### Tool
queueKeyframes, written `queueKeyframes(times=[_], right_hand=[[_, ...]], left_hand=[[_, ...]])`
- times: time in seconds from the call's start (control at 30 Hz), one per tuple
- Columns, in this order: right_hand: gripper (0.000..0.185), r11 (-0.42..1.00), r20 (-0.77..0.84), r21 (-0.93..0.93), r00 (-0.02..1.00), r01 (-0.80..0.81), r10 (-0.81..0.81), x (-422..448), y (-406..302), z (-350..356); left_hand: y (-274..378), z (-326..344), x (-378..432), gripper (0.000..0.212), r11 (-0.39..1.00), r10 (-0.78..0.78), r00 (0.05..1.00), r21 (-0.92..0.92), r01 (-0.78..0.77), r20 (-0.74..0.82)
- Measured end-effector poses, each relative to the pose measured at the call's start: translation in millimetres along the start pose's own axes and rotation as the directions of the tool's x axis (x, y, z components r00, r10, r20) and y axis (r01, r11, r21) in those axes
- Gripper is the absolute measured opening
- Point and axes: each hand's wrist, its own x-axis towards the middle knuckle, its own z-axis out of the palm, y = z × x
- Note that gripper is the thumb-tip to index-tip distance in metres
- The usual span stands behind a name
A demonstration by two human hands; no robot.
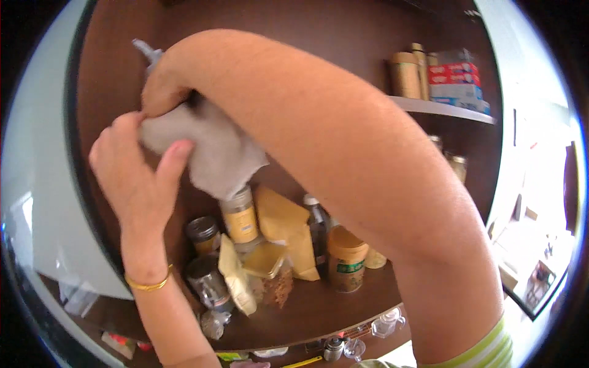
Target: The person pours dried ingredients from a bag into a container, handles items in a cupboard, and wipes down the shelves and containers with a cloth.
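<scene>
My left hand (138,170), with a gold bangle on its wrist, grips a pale grey cloth or soft bag (216,147), its thumb lying across the front. Just above, my right hand (163,87) is bent sharply at the wrist and closed around the upper part of the same grey material. Its fingers are mostly hidden. A blue-grey tip (149,51) sticks out past the right hand at the upper left. Beneath the hanging material stand a jar with a yellow label (241,221) and a brown paper envelope (285,225).
On the dark wooden shelf (303,317) are dark-lidded jars (202,230), a yellow packet (237,276), a dark bottle (318,230) and an orange-rimmed tub (346,262). A side shelf (441,109) holds canisters (407,76) and red-and-white boxes (454,83). Glassware (354,348) sits below.
</scene>
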Motion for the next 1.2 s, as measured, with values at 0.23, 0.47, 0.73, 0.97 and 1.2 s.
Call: queueKeyframes(times=[0.23, 0.47, 0.73, 0.97, 1.2], right_hand=[[0.05, 0.994, 0.018, 0.104, 0.999, 0.037, -0.039, -50, 40, -9], [0.04, 0.901, 0.122, -0.432, 0.989, -0.025, 0.086, -150, 225, -27], [0.072, 0.819, 0.098, -0.093, 0.814, -0.566, 0.573, -167, 231, -27], [0.061, 0.966, 0.097, 0.059, 0.964, -0.252, 0.246, -241, 332, -37], [0.045, 0.76, 0.061, -0.384, 0.807, -0.524, 0.587, -257, 334, -29]], left_hand=[[-23, -2, -6, 0.054, 0.994, 0.075, 0.996, 0.076, -0.078, 0.039], [-22, -10, 5, 0.025, 0.99, 0.057, 0.997, 0.129, -0.064, 0.059], [-19, 5, 3, 0.022, 0.995, 0.077, 0.995, 0.074, -0.072, -0.065], [-28, -2, 5, 0.022, 0.996, 0.06, 0.997, 0.072, -0.057, -0.041], [-42, 12, -3, 0.023, 0.994, -0.042, 0.997, 0.102, 0.049, -0.07]])
